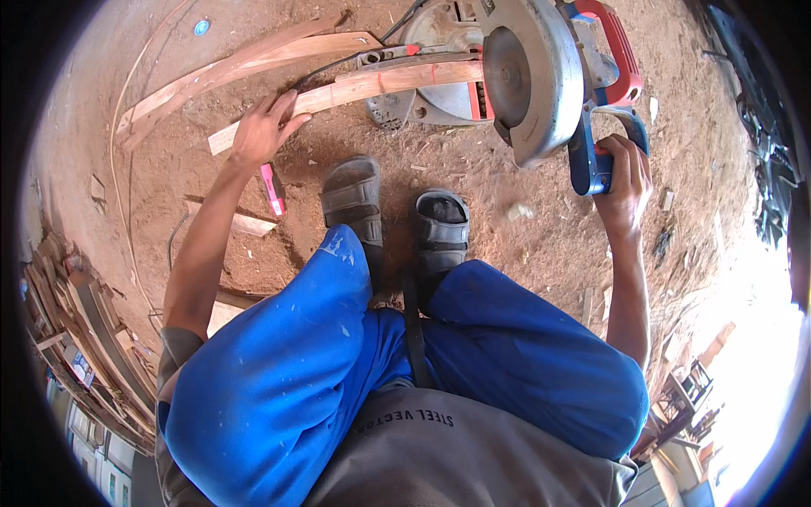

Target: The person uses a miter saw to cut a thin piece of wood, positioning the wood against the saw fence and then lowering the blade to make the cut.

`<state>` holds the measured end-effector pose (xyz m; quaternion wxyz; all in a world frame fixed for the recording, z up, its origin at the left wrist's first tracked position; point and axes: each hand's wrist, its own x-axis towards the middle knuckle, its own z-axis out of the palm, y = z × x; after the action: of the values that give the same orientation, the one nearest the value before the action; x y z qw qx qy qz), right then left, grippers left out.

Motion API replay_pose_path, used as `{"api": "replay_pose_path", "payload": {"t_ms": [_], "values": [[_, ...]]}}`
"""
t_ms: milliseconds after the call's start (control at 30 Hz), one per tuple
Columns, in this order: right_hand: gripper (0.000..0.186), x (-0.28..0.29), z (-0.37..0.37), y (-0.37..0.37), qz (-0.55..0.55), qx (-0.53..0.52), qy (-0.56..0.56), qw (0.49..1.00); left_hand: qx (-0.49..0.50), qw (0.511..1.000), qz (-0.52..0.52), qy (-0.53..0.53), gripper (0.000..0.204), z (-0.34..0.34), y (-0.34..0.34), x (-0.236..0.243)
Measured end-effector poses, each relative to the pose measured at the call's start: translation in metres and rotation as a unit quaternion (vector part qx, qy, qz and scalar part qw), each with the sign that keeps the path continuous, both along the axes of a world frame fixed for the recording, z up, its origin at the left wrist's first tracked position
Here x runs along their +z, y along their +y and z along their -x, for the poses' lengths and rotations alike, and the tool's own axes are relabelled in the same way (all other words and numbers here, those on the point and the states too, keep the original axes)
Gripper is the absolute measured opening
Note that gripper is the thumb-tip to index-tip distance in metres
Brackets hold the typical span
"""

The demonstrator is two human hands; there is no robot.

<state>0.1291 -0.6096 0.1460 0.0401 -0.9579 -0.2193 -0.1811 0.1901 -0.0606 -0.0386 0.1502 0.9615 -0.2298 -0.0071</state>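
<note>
Wooden strip (355,90) is laid across the saw base (390,111), overhanging its left edge. Strip is gripped by the left hand (263,131); saw handle (590,165) is clasped in the right hand (626,182). Strip should be pressed flat, left hand kept clear of the blade guard (547,76).

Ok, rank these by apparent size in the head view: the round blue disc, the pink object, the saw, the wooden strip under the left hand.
Largest to smallest:
1. Saw
2. Wooden strip
3. Pink object
4. Blue disc
</note>
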Motion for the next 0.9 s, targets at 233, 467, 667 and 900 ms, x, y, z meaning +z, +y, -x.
{"api": "replay_pose_path", "payload": {"t_ms": [233,467,667,900], "values": [[0.036,-0.007,0.003,-0.004,-0.007,-0.002,0.007,1.000,0.003,1.000,0.006,0.023,0.062,-0.002,-0.004,0.003],[0.038,-0.007,0.003,0.000,0.001,0.001,-0.003,1.000,-0.003,1.000,-0.005,0.000,0.061,0.000,0.001,0.000],[0.039,-0.011,0.006,0.000,-0.005,-0.001,-0.002,1.000,0.001,1.000,0.004,0.006,0.056,0.000,-0.001,0.001],[0.038,-0.016,0.008,-0.001,-0.002,-0.003,-0.006,1.000,0.007,1.000,-0.009,0.025,0.057,0.001,-0.002,0.006]]}}
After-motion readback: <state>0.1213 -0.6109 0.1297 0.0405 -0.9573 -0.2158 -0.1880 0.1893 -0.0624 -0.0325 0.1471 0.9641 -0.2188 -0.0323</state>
